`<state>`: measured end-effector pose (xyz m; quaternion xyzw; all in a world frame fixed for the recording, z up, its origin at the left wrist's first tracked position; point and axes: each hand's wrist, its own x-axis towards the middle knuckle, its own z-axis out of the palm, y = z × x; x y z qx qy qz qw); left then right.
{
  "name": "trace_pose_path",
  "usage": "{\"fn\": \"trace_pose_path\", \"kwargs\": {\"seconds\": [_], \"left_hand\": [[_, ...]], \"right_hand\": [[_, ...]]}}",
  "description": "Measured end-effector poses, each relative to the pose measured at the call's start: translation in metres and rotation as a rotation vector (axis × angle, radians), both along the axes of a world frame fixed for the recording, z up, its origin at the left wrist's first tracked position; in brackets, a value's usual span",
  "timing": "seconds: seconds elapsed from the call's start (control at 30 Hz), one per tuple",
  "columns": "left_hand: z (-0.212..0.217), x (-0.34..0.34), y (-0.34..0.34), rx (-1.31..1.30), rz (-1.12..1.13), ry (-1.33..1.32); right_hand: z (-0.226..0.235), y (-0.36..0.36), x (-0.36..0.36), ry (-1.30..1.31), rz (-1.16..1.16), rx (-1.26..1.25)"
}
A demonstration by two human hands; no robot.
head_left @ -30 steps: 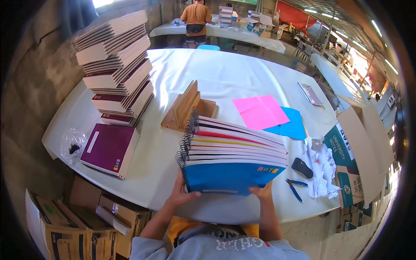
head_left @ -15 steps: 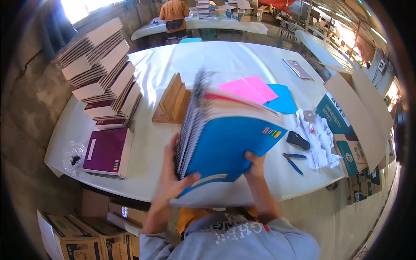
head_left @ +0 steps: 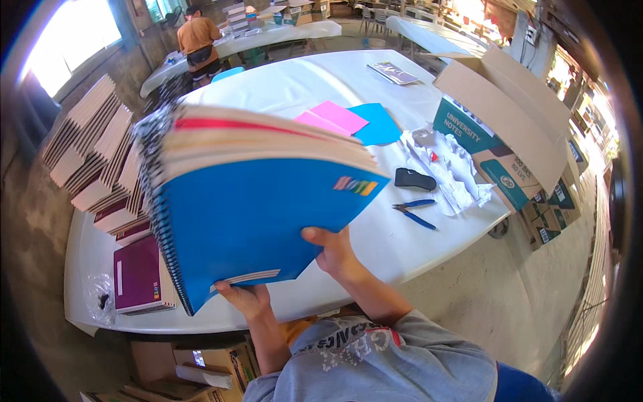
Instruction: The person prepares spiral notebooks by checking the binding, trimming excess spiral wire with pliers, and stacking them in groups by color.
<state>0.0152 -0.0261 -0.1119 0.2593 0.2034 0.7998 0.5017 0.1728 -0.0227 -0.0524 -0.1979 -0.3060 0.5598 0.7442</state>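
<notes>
A thick stack of spiral notebooks (head_left: 248, 208), with a blue cover facing me, is held up over the table's near side. My left hand (head_left: 246, 298) grips its lower edge, the thumb on the blue cover and the fingers hidden behind. My right hand (head_left: 328, 249) clasps the lower right side, its thumb also on the cover. Black wire coils run down the stack's left side, blurred at the top. A pink edge shows among the pages. Behind the stack lie a pink sheet (head_left: 338, 117) and a blue cover sheet (head_left: 376, 122).
Tall staggered notebook piles (head_left: 100, 144) stand at the left, near a purple notebook (head_left: 137, 275) and a clear plastic bag (head_left: 100, 298). On the right are blue-handled cutters (head_left: 416, 213), a black pouch (head_left: 414, 179), crumpled paper (head_left: 452, 184) and an open carton (head_left: 509, 114). A person (head_left: 198, 43) stands beyond.
Both hands have lifted the notebook stack and carried it left, closer to me. My left hand has shifted from the coil side to the lower edge. The view has turned right.
</notes>
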Motion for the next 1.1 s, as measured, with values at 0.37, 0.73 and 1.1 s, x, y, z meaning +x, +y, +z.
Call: {"fn": "trace_pose_path", "kwargs": {"seconds": [0.37,0.73,1.1], "left_hand": [[0.001,-0.083,-0.004,-0.030,0.374,-0.029],[0.004,-0.138,-0.033,0.016,0.738,0.841],[-0.046,-0.089,-0.093,-0.007,0.666,1.461]], "right_hand": [[-0.008,0.001,0.103,-1.636,-0.046,0.275],[-0.087,-0.047,0.262,-2.108,-0.317,-0.582],[-0.097,-0.058,0.230,-2.115,-0.405,-0.255]]}}
